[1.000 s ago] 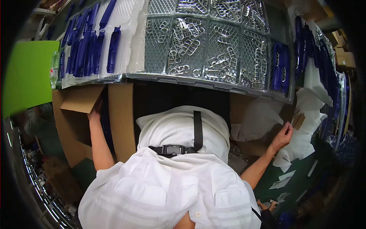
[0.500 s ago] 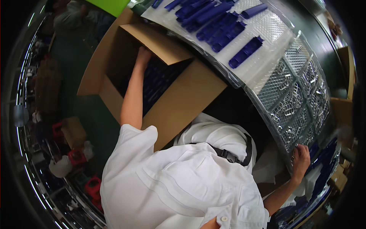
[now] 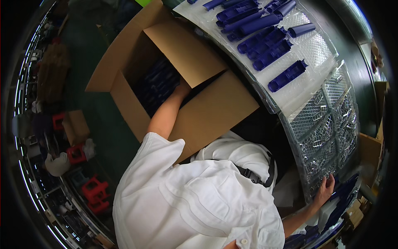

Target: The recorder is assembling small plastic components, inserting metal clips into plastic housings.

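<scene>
My left hand [image 3: 180, 89] reaches into an open cardboard box [image 3: 215, 108] at the upper left. Its fingers are hidden behind the box flap. Dark blue plastic parts [image 3: 156, 81] lie inside, beside the hand. Over on the right, my right hand [image 3: 325, 189] is at the near edge of a clear textured plastic tray [image 3: 298, 137], fingers curled together. Whatever the fingers hold, if anything, is too small to make out. Small shiny metal clips [image 3: 318, 143] are scattered in the tray's compartments.
Several blue plastic shells [image 3: 287, 76] lie on a pale tray [image 3: 265, 89] at the top. More blue parts [image 3: 347, 191] sit right of my right hand. Red stools [image 3: 94, 193] and a small carton [image 3: 75, 126] stand on the floor at left.
My left hand has moved rightward and lower inside the box, toward its right wall. My right hand stays by the tray edge, its fingers slightly shifted. The view has turned a little.
</scene>
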`<move>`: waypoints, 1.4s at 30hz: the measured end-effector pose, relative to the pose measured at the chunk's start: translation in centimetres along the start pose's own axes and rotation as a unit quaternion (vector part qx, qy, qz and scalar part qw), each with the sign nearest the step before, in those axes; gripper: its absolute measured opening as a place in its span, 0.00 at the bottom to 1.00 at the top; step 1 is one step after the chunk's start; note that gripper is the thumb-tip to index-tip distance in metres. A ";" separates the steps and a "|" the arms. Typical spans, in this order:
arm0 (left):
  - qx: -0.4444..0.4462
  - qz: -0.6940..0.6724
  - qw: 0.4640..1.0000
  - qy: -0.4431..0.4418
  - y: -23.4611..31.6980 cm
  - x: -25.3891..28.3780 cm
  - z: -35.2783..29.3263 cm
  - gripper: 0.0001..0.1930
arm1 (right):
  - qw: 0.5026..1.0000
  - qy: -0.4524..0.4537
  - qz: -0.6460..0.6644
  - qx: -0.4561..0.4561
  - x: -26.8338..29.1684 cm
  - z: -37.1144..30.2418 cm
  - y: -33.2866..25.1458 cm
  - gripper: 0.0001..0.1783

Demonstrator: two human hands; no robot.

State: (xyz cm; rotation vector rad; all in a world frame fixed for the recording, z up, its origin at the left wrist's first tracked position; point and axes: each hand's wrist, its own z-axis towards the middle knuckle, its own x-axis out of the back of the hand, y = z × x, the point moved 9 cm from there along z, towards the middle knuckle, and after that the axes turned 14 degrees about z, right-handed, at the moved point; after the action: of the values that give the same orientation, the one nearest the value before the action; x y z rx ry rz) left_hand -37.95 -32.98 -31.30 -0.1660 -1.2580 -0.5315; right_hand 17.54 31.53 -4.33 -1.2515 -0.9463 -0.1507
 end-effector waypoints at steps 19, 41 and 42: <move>0.007 -0.039 0.997 -0.063 2.8 1.1 0.9 0.19 | 0.994 0.062 0.091 -0.015 -0.2 -1.6 0.4 0.21; 0.380 0.102 0.909 -0.140 -15.8 4.0 0.3 0.25 | 0.994 0.090 0.044 0.040 0.9 0.3 -0.7 0.22; 0.377 0.101 0.909 -0.143 -17.1 3.4 -0.4 0.25 | 0.994 0.092 0.041 0.037 0.8 -0.1 -1.3 0.22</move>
State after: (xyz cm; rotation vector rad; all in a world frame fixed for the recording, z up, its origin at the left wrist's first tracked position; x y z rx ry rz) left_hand -44.91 -48.99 -31.15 0.2887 -1.6288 0.1911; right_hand 17.37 31.32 -2.87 -1.1836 -0.7341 -0.1617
